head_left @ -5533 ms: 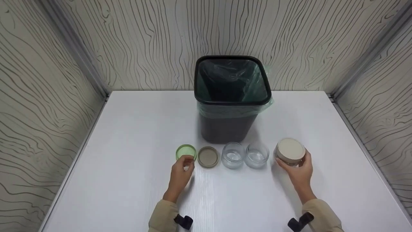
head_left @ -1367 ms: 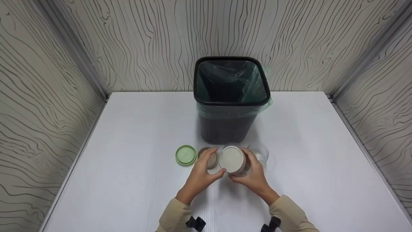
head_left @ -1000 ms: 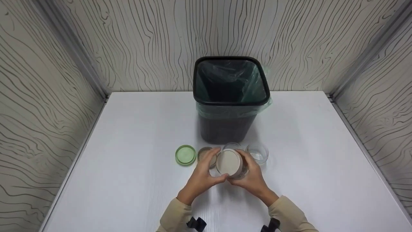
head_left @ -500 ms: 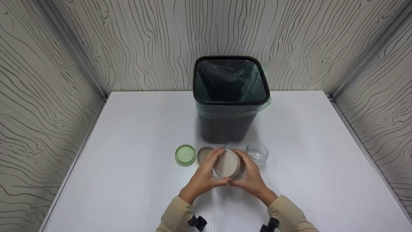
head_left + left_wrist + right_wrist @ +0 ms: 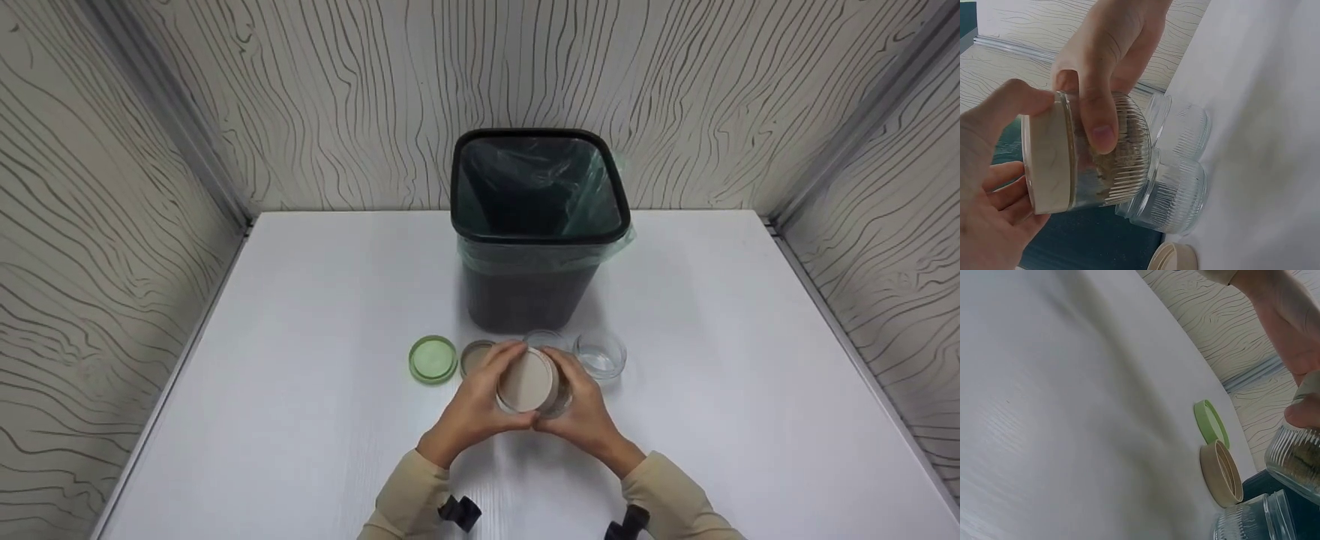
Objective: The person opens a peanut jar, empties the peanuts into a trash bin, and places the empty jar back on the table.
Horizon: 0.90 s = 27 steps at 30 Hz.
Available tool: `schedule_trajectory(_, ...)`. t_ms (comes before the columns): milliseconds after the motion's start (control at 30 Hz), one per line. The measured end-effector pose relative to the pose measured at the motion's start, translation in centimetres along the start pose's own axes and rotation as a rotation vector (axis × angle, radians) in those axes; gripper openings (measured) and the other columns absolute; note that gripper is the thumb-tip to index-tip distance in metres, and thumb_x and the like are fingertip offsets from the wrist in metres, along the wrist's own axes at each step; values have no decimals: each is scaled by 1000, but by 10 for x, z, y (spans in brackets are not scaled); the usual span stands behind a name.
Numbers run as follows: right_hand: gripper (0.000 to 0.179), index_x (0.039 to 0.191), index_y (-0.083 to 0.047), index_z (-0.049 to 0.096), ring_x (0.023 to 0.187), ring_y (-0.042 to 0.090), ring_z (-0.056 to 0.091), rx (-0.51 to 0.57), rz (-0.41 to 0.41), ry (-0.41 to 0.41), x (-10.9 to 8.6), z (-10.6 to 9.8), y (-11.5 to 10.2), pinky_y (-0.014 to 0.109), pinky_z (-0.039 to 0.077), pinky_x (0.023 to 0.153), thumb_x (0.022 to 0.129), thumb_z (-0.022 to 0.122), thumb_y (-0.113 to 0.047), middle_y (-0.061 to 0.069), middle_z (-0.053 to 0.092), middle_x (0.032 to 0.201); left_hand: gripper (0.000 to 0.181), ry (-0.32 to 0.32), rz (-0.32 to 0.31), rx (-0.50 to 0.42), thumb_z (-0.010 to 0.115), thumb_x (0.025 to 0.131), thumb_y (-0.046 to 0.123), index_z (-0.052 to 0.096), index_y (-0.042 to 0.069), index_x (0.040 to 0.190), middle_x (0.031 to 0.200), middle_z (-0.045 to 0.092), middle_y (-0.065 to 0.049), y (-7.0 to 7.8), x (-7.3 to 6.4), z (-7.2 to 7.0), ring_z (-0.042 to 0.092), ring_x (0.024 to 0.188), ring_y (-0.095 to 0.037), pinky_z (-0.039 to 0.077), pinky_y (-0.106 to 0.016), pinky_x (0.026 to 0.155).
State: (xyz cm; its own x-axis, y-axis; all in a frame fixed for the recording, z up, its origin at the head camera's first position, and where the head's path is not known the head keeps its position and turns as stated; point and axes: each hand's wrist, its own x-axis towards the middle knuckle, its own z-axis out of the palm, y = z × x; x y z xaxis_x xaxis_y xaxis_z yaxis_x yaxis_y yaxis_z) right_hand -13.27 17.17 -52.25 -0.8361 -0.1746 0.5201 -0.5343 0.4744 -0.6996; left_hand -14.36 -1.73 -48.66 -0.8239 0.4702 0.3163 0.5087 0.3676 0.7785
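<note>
Low over the middle of the table, both hands hold a ribbed glass jar (image 5: 1120, 163) with brownish contents. Its beige lid (image 5: 527, 382) is on, and the jar is tilted so the lid faces left. My left hand (image 5: 476, 405) grips the lid, fingers on the far side and thumb on the near side. My right hand (image 5: 585, 412) holds the glass body, its thumb pressed along the ribs in the left wrist view. Just behind stand two uncovered glass jars, one partly hidden and the other jar (image 5: 602, 358) at the right. A brownish-beige lid (image 5: 472, 355) is partly covered by the left hand.
A green lid (image 5: 433, 360) lies left of the beige one on the white table (image 5: 315, 420). Behind the jars stands a dark bin (image 5: 525, 296) with a green liner bag over its rim. Wood-patterned panels (image 5: 360, 105) enclose the back and sides.
The right hand has brought the lidded jar from the right to the middle. The left hand has left the green lid and closed round the jar's lid, and the jar has shifted slightly left and nearer.
</note>
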Motion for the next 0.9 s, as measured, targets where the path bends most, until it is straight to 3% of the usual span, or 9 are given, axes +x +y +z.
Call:
schedule_trajectory(167, 90, 134, -3, 52, 122, 1, 51, 12, -3, 13, -1, 2, 0, 9, 40, 101, 53, 91, -13, 15, 60, 128, 83, 11, 21, 39, 83, 72, 33, 46, 7, 142, 142, 49, -11, -2, 1, -2, 50, 131, -26, 48, -38, 105)
schedule_trajectory(700, 90, 129, 4, 54, 122, 7, 55, -24, -55, 64, -2, 7, 1, 6, 34, 106, 50, 91, -18, 19, 62, 125, 84, 168, 125, 105, 88, 61, 41, 58, 5, 131, 128, 61, -9, -10, -1, 4, 58, 116, -22, 53, -32, 96)
schedule_trajectory(900, 90, 128, 5, 55, 123, -2, 51, -3, -63, 89, -3, 8, 2, 5, 35, 105, 49, 92, -17, 20, 63, 123, 84, 210, 156, 94, 89, 58, 41, 60, 4, 128, 124, 63, -9, -11, -1, 6, 59, 113, -23, 54, -31, 94)
